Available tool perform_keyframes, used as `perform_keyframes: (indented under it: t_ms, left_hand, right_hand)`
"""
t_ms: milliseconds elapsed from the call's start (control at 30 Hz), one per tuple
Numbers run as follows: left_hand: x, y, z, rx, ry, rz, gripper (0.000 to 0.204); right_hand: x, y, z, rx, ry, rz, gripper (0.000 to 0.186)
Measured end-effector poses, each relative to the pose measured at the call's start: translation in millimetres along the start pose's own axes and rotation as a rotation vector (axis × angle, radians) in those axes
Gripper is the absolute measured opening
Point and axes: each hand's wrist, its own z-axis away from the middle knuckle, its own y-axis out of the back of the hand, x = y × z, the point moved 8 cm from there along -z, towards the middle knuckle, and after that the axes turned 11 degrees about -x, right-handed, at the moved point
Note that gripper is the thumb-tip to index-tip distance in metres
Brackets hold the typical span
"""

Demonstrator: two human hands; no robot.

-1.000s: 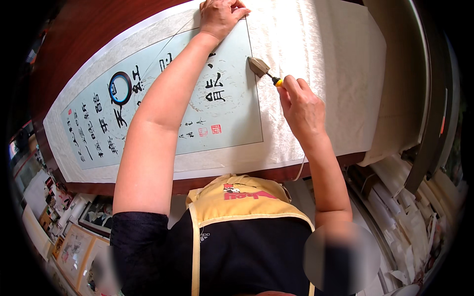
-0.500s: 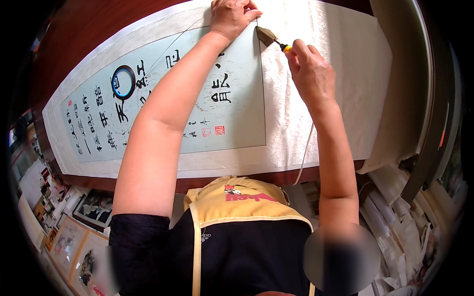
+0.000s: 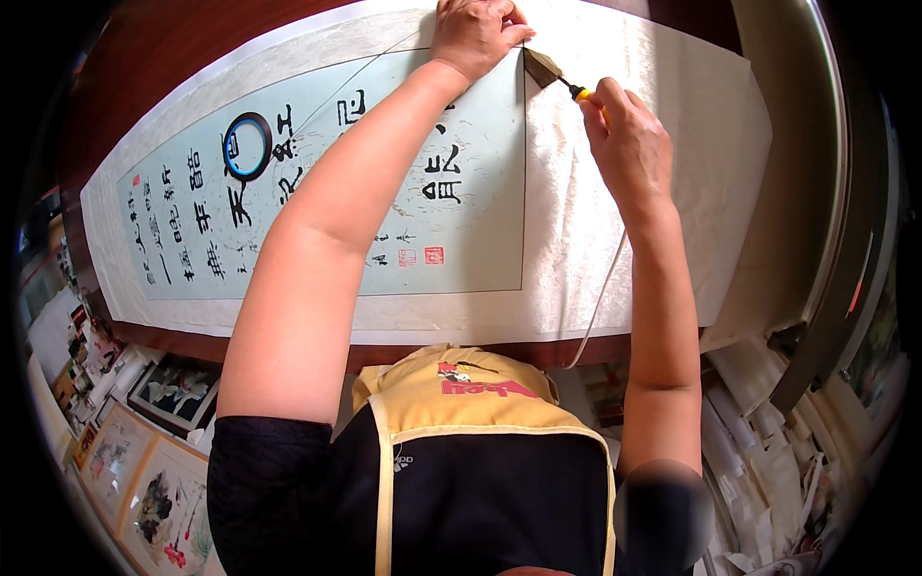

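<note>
A pale blue calligraphy sheet with black characters and red seals lies on white backing paper. My left hand is at its far right corner, thumb and fingers pinched on the end of a thin dark strip that follows the sheet's right edge. My right hand is closed round the yellow and black handle of a small corded iron. The flat wedge-shaped metal head has its tip at that edge, just below my left fingertips. A black and blue tape roll rests on the sheet.
A fine line runs from near the tape roll toward my left wrist. The iron's white cord hangs over the near edge of the dark red table. Framed pictures stand below left; papers lie below right.
The whole scene has shifted slightly right in view. Both hands and the iron keep nearly the same place at the sheet's corner, the iron's tip still at the edge.
</note>
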Motion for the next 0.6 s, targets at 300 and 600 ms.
perform_keyframes:
  t_ms: [300, 600]
  left_hand:
    - [1, 1, 0, 0.006, 0.015, 0.029, 0.020]
    - [1, 3, 0, 0.005, 0.003, 0.055, 0.021]
  right_hand:
    - [3, 1, -2, -0.016, 0.018, 0.013, 0.012]
    - [-1, 6, -11, -0.048, 0.029, 0.033, 0.011]
